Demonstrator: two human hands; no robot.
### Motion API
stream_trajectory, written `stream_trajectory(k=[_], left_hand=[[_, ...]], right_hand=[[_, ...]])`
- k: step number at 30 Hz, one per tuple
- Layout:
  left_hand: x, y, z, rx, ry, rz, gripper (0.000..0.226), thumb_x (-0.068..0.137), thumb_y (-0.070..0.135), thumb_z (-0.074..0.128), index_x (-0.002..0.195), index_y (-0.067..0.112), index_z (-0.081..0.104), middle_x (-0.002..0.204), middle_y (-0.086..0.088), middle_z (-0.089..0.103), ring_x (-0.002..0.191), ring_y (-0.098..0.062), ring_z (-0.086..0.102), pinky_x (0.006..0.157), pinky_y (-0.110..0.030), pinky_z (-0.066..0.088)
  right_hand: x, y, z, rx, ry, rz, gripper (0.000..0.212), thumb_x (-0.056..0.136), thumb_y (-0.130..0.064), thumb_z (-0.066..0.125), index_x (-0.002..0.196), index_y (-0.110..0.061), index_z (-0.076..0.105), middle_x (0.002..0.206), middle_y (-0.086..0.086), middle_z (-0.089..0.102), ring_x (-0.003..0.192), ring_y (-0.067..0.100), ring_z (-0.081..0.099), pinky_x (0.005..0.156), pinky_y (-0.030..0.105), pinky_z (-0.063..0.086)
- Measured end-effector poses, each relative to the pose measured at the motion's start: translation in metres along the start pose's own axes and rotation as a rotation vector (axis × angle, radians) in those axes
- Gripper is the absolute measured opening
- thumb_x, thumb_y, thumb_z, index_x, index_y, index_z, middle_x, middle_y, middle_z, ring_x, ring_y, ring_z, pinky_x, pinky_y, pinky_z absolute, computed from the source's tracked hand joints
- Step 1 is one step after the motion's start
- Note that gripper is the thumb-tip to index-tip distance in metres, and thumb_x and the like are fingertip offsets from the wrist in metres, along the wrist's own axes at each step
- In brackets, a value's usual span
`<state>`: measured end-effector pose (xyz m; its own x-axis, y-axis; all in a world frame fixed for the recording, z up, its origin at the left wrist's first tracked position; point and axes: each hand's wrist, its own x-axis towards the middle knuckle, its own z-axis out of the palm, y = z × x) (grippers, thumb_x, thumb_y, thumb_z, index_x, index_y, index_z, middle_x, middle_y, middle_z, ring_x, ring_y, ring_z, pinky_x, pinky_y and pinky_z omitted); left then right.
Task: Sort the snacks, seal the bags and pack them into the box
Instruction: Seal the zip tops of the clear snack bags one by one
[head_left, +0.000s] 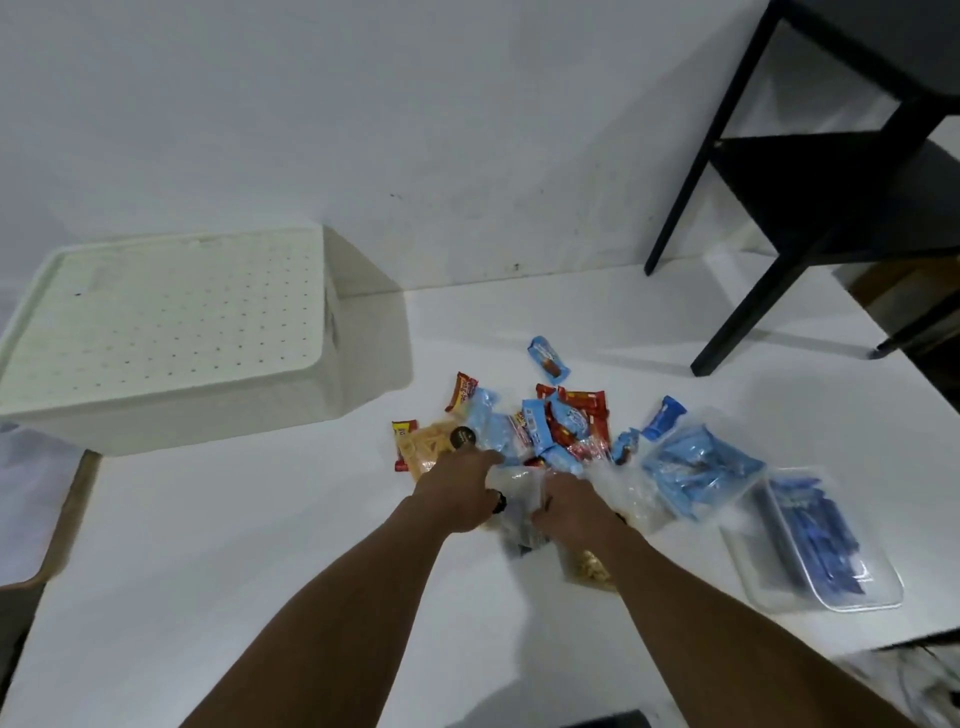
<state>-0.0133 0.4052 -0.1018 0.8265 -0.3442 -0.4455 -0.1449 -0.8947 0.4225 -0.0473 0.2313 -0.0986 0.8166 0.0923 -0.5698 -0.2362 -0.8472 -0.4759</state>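
Near the middle of the white desk (208, 571), a person's two bare hands meet over a clear plastic bag (519, 499) at the near edge of a loose pile of snacks (550, 426). The left hand (460, 493) is curled on the bag's left side and the right hand (569, 506) pinches its right side; both appear closed on the film, though the fingertips are hidden and blurred. Dark-wrapped items seem to sit inside the bag. Red and light-blue wrappers, plus a packet of pale crisps (426, 447), lie unsorted just beyond the hands. Toward the right edge of the desk, a bag of light-blue packets (696, 473) and a bag of dark-blue packets (815, 545) lie filled, side by side. The white box (171, 332) stands well apart at the far left corner, its perforated lid on. Sorting looks partly done, with bagging or sealing of a third kind in hand. The next move likely calls for holding the mouth of the bag steady, closing it, then lifting the box's lid before packing.
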Motion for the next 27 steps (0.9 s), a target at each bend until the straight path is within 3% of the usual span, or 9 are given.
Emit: stream_trajectory(k=[2,5,9,11,14,18,21,23,27], left_hand=[[0.005,-0.003,-0.001,0.012,-0.018,0.013,0.056,0.087,0.035,0.065,0.141,0.028,0.052,0.138,-0.003,0.057,0.126,-0.028,0.052,0.101,-0.042,0.048],[0.014,-0.005,-0.020,0.000,-0.009,0.035,0.033,0.090,0.035,0.062,0.120,0.022,0.066,0.121,-0.003,0.064,0.109,-0.022,0.060,0.088,-0.033,0.051],[0.016,-0.010,-0.062,-0.128,0.015,-0.020,0.023,0.092,0.036,0.062,0.081,0.016,0.062,0.093,-0.004,0.062,0.084,-0.021,0.056,0.068,-0.027,0.038],[0.015,-0.015,-0.082,-0.244,0.068,-0.027,0.023,0.090,0.033,0.067,0.080,0.013,0.067,0.088,-0.005,0.069,0.085,-0.024,0.063,0.070,-0.027,0.045],[0.011,-0.019,-0.115,-0.371,0.138,-0.011,0.023,0.086,0.038,0.074,0.076,0.017,0.070,0.071,0.007,0.069,0.072,-0.014,0.064,0.072,-0.027,0.049],[0.004,-0.011,-0.167,-0.605,0.244,0.067,0.022,0.075,0.040,0.085,0.079,0.023,0.072,0.074,0.005,0.074,0.070,-0.013,0.063,0.072,-0.033,0.051],[-0.007,0.003,-0.207,-0.622,0.332,0.144,0.014,0.080,0.030,0.084,0.081,0.017,0.076,0.083,-0.007,0.077,0.077,-0.021,0.069,0.082,-0.037,0.057],[-0.016,0.012,-0.230,-0.656,0.377,0.179,0.017,0.082,0.028,0.082,0.083,0.011,0.076,0.088,-0.009,0.077,0.077,-0.019,0.069,0.072,-0.029,0.059],[-0.034,0.028,-0.265,-0.743,0.446,0.260,0.018,0.089,0.021,0.075,0.088,0.003,0.075,0.081,-0.002,0.073,0.069,-0.007,0.064,0.055,-0.007,0.044]], right_hand=[[0.005,-0.002,-0.004,-0.003,0.022,-0.017,0.017,0.088,-0.009,0.061,0.103,-0.006,0.068,0.096,0.007,0.068,0.090,0.020,0.065,0.079,0.028,0.053],[0.016,-0.007,-0.022,-0.042,0.006,-0.072,0.010,0.082,-0.010,0.065,0.082,-0.001,0.069,0.071,0.004,0.062,0.069,0.015,0.059,0.062,0.021,0.045],[0.026,-0.040,-0.071,-0.039,0.001,-0.115,0.013,0.081,-0.012,0.068,0.081,0.000,0.072,0.070,0.005,0.065,0.057,0.007,0.053,0.052,0.014,0.039],[0.029,-0.058,-0.098,-0.010,0.019,-0.166,0.013,0.082,-0.010,0.067,0.085,-0.001,0.076,0.074,-0.001,0.071,0.063,0.005,0.058,0.056,0.011,0.046],[0.026,-0.084,-0.135,0.020,0.057,-0.249,0.010,0.080,-0.012,0.069,0.080,-0.013,0.079,0.082,-0.011,0.075,0.077,0.007,0.069,0.074,0.024,0.058],[0.019,-0.124,-0.180,-0.075,0.060,-0.360,0.009,0.084,-0.012,0.070,0.086,-0.011,0.078,0.079,0.005,0.077,0.068,0.012,0.069,0.067,0.025,0.055],[0.007,-0.155,-0.211,-0.145,0.092,-0.411,0.013,0.087,-0.010,0.065,0.087,-0.015,0.077,0.072,-0.004,0.074,0.061,0.004,0.064,0.061,0.015,0.048],[-0.003,-0.172,-0.232,-0.183,0.128,-0.432,0.016,0.089,-0.010,0.062,0.087,-0.019,0.076,0.066,-0.012,0.069,0.060,0.000,0.063,0.060,0.012,0.045],[-0.020,-0.193,-0.265,-0.177,0.186,-0.469,0.014,0.092,-0.015,0.061,0.089,-0.017,0.075,0.064,-0.011,0.067,0.059,0.001,0.061,0.054,0.011,0.043]])
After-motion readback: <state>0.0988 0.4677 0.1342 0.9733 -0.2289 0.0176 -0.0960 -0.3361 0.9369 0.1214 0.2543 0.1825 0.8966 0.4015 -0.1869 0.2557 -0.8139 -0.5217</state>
